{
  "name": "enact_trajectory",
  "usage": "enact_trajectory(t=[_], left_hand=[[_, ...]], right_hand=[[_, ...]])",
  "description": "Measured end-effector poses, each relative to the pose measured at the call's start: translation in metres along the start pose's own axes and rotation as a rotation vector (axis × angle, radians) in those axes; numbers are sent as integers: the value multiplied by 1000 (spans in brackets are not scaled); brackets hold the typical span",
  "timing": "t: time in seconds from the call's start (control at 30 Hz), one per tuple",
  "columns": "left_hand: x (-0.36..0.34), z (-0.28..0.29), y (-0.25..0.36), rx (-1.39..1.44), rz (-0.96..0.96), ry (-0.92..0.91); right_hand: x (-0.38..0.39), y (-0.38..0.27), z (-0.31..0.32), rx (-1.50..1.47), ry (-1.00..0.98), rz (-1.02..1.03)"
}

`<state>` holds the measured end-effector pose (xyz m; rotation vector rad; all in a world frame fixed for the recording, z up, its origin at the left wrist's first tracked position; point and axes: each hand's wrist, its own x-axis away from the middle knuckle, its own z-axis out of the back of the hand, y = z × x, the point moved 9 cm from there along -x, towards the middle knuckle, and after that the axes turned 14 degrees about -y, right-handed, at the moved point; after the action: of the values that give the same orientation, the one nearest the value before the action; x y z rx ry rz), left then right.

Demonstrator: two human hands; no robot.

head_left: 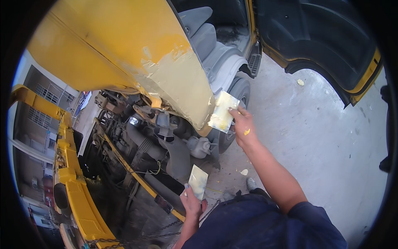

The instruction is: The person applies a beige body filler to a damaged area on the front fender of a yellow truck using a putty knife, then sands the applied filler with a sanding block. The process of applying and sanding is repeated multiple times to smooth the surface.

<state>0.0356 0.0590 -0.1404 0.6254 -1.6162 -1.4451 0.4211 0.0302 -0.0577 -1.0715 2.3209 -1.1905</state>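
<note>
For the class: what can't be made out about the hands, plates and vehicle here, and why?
All in the head view:
Right hand: some fingers are hidden behind the right-hand plate.
Left-hand plate: its far face is turned away.
Wheel: partly covered by the right-hand plate and right hand.
Yellow panel and dark open door: cut off by the top edge.

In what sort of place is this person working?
Probably an outdoor vehicle repair yard: a yellow body panel partly coated with pale paste, exposed engine parts, and a building with barred windows beyond.
</note>
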Motion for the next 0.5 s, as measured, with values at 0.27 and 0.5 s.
enact_trajectory(t=[0.27,0.5], left_hand=[[-3,-1,-6,69,11,-12],[2,-5,10,77,75,-62]], right_hand=[[-9,52,15,112,90,-149],[-15,35,-18,139,61,-120]])
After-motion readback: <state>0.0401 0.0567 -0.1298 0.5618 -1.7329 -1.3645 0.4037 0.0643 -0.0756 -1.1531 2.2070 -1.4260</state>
